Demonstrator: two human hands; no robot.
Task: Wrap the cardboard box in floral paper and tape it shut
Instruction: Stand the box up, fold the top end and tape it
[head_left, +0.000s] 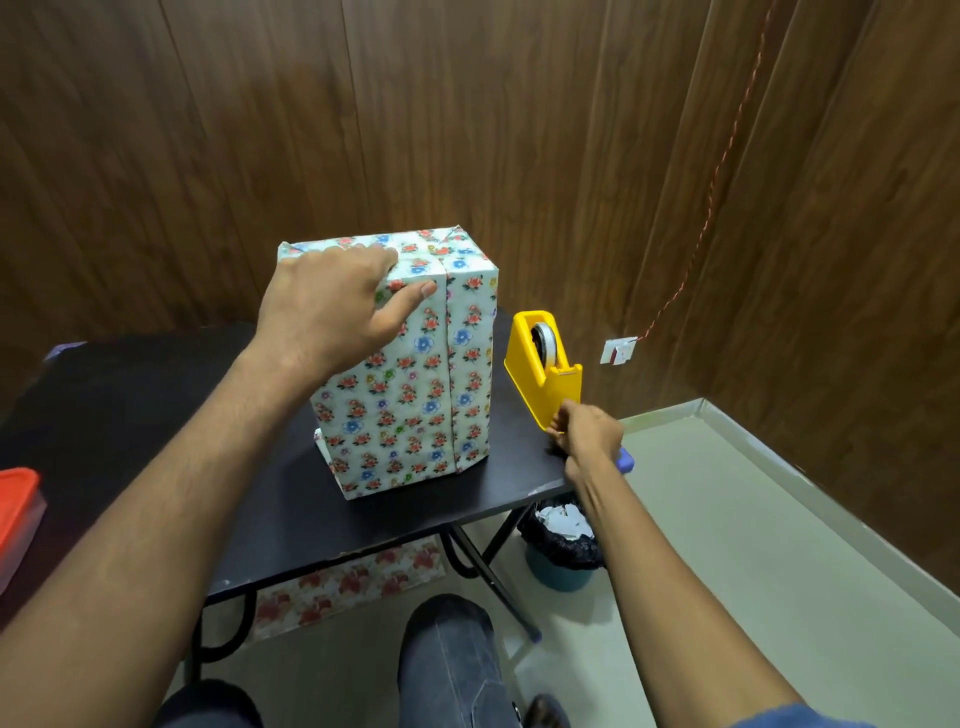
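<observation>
The box (405, 374) stands upright on the black worktop (156, 415), already covered in floral paper, with a vertical seam running down the face toward the camera. The left hand (332, 306) rests over its top near edge, fingers spread flat on the upper face and the thumb pressed on the front just beside the seam, so it steadies rather than clutches. The right hand (587, 436) is at the near end of the yellow dispenser (545, 369), fingers curled as if pinching the tape end at the cutter, though the tape itself is too thin to make out. The dispenser sits near the worktop's right edge, just beside the box. The risk, as I judge it, is that a pull drags the dispenser toward that edge instead of freeing the tape. The seam could also gape if the thumb eases off before tape lands. A bin (561, 540) stands below the worktop.
</observation>
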